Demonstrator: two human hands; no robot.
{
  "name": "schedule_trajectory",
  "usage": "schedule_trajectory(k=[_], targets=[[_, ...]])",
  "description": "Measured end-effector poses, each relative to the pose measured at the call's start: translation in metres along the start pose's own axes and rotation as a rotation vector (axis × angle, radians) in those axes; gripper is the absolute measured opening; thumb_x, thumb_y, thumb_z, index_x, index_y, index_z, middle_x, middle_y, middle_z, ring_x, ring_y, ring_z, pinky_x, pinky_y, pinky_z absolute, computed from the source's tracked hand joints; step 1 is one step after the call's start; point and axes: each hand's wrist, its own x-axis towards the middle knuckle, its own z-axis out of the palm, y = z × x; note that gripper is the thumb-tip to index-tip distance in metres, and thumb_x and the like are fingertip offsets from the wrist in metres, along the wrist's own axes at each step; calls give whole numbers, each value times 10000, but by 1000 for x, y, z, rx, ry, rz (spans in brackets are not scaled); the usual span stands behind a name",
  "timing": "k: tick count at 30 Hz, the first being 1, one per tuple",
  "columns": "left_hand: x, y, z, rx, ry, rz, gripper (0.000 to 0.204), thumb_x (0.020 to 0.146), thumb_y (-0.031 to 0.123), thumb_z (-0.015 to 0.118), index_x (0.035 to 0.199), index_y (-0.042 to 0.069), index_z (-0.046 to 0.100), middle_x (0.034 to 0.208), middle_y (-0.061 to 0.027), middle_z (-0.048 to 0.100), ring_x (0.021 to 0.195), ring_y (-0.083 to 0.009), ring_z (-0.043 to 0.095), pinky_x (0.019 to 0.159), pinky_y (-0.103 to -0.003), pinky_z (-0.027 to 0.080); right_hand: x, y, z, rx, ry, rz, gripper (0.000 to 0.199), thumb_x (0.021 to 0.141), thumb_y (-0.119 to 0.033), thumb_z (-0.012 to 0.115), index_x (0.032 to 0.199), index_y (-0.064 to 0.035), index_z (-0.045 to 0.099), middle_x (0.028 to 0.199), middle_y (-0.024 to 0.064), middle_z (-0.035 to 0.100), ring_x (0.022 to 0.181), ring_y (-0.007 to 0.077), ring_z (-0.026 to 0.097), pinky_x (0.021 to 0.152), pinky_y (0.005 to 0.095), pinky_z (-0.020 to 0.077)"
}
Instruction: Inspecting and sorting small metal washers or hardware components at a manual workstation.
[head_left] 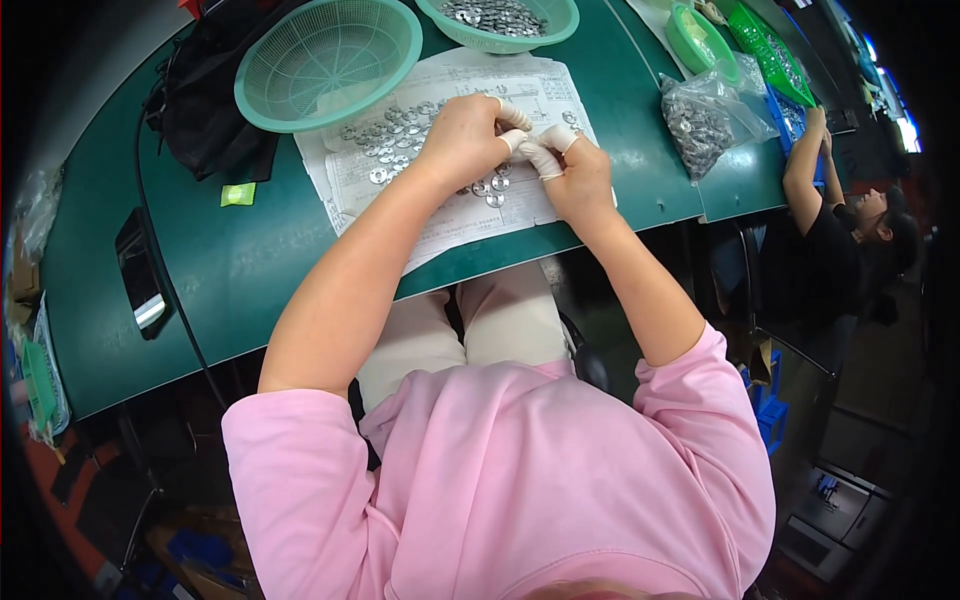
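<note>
My left hand (468, 137) and my right hand (578, 172) meet over a printed drawing sheet (455, 78), with white finger covers on several fingertips. The fingers of both are bent into a pinch, tip against tip. Whatever sits between them is too small or too covered to make out. Small round silvery metal discs (385, 154) with holes lie spread on the paper, left of my left hand. A few more discs (495, 199) rest just below my hands, and one disc (569, 117) lies beyond my right hand.
Behind the sheet stand a green mesh basket (262, 85) and a second basket (562, 22) holding many metal parts. A plastic bag of parts (698, 130) sits right. At left are a black phone (140, 275), cable and green packet (238, 194). A co-worker (845, 235) reaches toward bins at far right.
</note>
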Motion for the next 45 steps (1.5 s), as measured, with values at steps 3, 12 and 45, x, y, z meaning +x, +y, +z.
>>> schedule_trajectory(k=[3,12,45], targets=[[-1,-5,1,1,6,27,193,767,83,671,947,18,692,776,-104,689,655,-142,644,596,-269,515,0,4,3,59,-1,16,137,774,-162,709,820,-66,623,690,110,591,609,266,580,568,340,473],[1,-7,2,84,66,105,180,759,122,683,915,36,709,798,-112,689,700,-178,653,666,-288,519,-4,6,4,218,52,126,126,796,-119,695,845,-25,625,722,98,632,627,185,614,589,295,490],[-5,-4,8,193,45,208,203,739,110,670,930,55,712,837,-139,654,735,-227,643,700,-326,510,-18,8,-19,21,-3,16,159,770,-166,715,804,-53,609,669,119,565,581,279,554,551,351,451]])
